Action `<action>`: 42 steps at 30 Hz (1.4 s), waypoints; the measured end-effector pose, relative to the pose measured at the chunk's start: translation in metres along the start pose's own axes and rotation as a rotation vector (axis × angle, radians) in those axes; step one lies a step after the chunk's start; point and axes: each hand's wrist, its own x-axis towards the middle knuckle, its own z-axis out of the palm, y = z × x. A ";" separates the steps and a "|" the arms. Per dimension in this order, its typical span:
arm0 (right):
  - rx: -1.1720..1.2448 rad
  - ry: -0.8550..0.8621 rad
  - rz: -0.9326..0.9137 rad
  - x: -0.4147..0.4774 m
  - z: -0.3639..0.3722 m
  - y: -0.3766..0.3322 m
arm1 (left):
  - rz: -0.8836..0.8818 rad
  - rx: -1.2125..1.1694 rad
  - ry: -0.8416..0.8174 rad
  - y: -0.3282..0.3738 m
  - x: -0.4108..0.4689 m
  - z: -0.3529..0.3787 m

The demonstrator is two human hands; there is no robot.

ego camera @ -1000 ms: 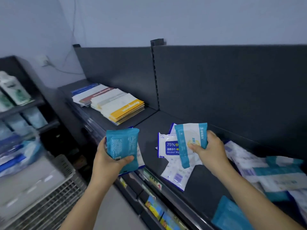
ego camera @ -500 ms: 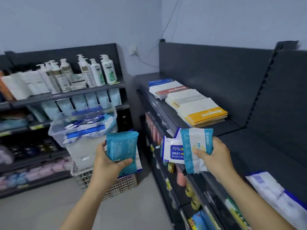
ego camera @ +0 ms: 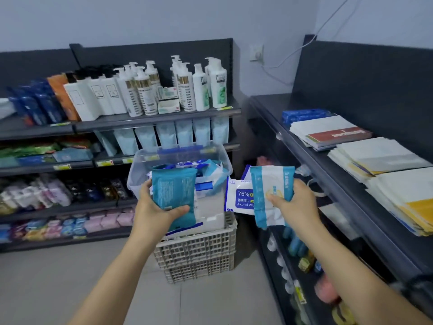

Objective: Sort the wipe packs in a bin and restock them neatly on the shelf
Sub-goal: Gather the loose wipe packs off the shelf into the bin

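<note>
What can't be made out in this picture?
Head view:
Packs behind the teal pack in the left hand: count hidden by it.
Alcohol wipes label: cut off by the blue-edged pack in the right hand.
Clear bin contents: partly hidden by the teal pack.
Lower right shelf goods: blurred.

Small retail shop — dark gondola shelves (ego camera: 154, 117) stocked with pump bottles (ego camera: 218, 87), yellow price tags (ego camera: 105, 163) on shelf edges beyond the hands.

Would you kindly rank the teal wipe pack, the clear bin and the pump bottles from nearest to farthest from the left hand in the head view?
1. teal wipe pack, gripped in the left hand.
2. clear bin, just behind, atop the crate.
3. pump bottles, far back on the top shelf.
</note>
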 end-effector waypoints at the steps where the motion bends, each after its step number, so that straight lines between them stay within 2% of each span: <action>1: -0.003 -0.013 -0.009 0.010 0.015 -0.003 | 0.000 0.001 0.007 -0.003 0.012 -0.005; 10: -0.029 -0.169 -0.073 0.124 0.127 -0.004 | -0.036 0.111 0.092 -0.040 0.125 -0.041; 15: -0.059 -0.240 -0.076 0.207 0.179 0.007 | -0.071 0.170 0.125 -0.051 0.207 -0.031; 20: -0.127 -0.313 -0.068 0.279 0.223 0.008 | -0.095 0.302 0.085 -0.061 0.274 -0.020; 23: -0.190 -0.403 -0.039 0.305 0.249 0.013 | -0.127 0.405 -0.004 -0.072 0.306 -0.013; 27: -0.248 -0.498 -0.024 0.324 0.277 0.025 | -0.125 0.565 -0.202 -0.087 0.344 -0.004; 31: -0.352 -0.555 0.029 0.334 0.296 0.033 | -0.105 0.847 -0.481 -0.102 0.386 -0.001; 34: -0.571 -0.660 0.084 0.330 0.304 0.039 | -0.005 0.994 -0.702 -0.111 0.412 0.003; 37: -0.659 -0.572 0.117 0.327 0.306 0.042 | 0.171 1.057 -0.767 -0.119 0.434 0.009; 42: -0.557 -0.393 0.100 0.320 0.284 0.031 | 0.317 0.939 -0.857 -0.123 0.454 0.039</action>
